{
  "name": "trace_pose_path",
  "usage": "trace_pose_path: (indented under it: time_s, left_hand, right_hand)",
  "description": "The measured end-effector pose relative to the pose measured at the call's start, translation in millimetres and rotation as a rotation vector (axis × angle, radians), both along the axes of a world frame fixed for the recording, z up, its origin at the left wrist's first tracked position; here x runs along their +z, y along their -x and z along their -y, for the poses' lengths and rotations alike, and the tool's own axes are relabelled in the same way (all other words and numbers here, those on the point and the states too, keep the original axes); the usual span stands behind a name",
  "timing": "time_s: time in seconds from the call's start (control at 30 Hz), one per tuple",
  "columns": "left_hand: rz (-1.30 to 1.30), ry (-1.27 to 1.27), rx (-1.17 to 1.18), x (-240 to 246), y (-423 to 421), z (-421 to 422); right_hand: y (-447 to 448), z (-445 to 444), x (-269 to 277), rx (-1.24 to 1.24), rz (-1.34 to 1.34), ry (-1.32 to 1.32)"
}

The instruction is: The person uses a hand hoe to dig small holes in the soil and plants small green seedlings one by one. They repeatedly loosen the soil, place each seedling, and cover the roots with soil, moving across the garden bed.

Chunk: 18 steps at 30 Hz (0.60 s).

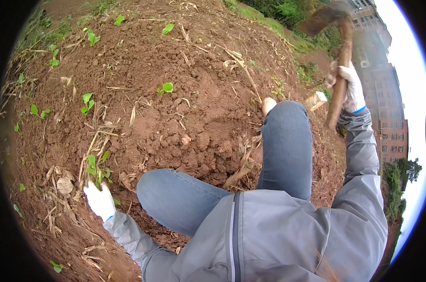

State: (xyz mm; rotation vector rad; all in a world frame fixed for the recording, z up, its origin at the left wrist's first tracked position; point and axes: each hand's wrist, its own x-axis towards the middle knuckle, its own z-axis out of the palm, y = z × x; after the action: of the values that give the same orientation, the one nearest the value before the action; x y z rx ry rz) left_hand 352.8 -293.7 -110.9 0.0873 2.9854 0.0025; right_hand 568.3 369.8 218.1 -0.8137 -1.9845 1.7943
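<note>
My right hand [347, 83], in a white glove with a blue cuff edge, grips the wooden handle of a short hoe [346, 42]. The tool is raised at the upper right, and its soil-stained head is blurred. At the lower left, my gloved left hand [101, 200] is closed around the stems of a small bunch of leafy green seedlings [99, 171]. Their leaves stick up beyond my fingers, while their lower ends are hidden by the glove. Dry stalks [89, 155] lie beside that hand on loose reddish-brown soil [199, 151].
Small green plants [87, 104] stand scattered over the left and far soil. My bent knees [287, 141] flank a patch of broken clods. Beyond my right knee sits a pale block-like object [316, 100]. Brick buildings [393, 134] and shrubs rise at the right.
</note>
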Motion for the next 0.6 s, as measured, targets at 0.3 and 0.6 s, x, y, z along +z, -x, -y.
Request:
trace_pose_path:
  time_s: [0.3,0.6]
  left_hand:
    - [0.024,-0.160,0.224,-42,-18,5]
    - [-0.047,-0.670,0.355,46,-25,-124]
  right_hand:
    - [61,-78,-164,-0.047,0.449,-0.128]
    - [235,-168,-348,0.143,0.132,0.011]
